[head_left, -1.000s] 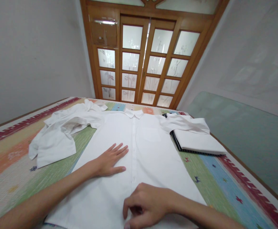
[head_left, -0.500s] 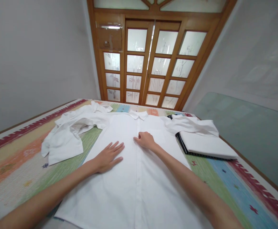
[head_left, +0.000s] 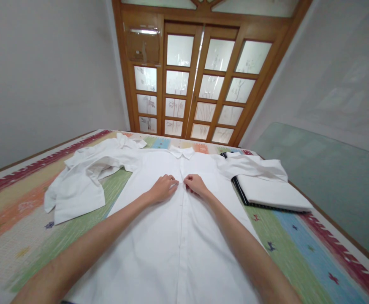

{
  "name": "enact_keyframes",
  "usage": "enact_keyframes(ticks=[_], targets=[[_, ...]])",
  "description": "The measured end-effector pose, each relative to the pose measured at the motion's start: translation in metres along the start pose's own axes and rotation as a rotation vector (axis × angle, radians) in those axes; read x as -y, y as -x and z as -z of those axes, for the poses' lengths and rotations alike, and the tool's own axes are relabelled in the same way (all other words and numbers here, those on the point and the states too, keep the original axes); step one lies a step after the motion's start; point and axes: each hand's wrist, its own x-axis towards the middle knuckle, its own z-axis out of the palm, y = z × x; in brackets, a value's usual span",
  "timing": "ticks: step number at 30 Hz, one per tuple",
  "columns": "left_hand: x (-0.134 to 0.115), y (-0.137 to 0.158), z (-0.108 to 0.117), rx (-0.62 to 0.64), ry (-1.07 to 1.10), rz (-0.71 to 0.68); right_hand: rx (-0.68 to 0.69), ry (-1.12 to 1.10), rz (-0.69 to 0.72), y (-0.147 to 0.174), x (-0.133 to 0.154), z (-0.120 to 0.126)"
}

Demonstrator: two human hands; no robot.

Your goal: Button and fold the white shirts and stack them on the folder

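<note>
A white button-up shirt (head_left: 159, 240) lies spread front up, its collar (head_left: 182, 152) at the far end and its button strip running toward me. My left hand (head_left: 164, 188) is at the left side of that strip, fingers bent together at the cloth's edge. Just across from it, my right hand (head_left: 196, 184) pinches the right side of the strip at about chest height. The fabric is slightly raised between the two hands. Whether a button is between the fingertips is too small to tell. The left sleeve (head_left: 77, 185) lies crumpled on the tablecloth.
A striped, patterned tablecloth (head_left: 292, 236) covers the table. Folded white cloth (head_left: 273, 194) with a black layer underneath lies at the right, partly below the other sleeve (head_left: 254, 165). Beyond the table stand wooden doors (head_left: 200, 76) with glass panes. A pale greenish panel (head_left: 324, 169) stands at the right.
My left hand has moved right and forward from lying flat on the shirt to the button strip, where its fingers have closed. My right hand stays nearly in place, pinching the strip.
</note>
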Motion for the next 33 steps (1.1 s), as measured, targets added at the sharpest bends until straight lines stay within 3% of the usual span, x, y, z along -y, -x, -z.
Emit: enact_keyframes(ticks=[4, 10, 19, 33], targets=[[-0.013, -0.023, -0.009, -0.022, 0.036, 0.102, -0.027, -0.19, 0.057, -0.003, -0.013, -0.005], [-0.013, -0.04, -0.011, 0.005, 0.197, 0.316, -0.037, -0.203, 0.108, -0.008, -0.018, -0.008], [-0.001, -0.042, -0.012, -0.005, 0.388, 0.314, -0.035, -0.203, 0.096, -0.007, -0.018, -0.008], [-0.005, -0.037, -0.022, -0.149, 0.263, 0.288, 0.017, -0.239, 0.165, -0.008, -0.022, -0.007]])
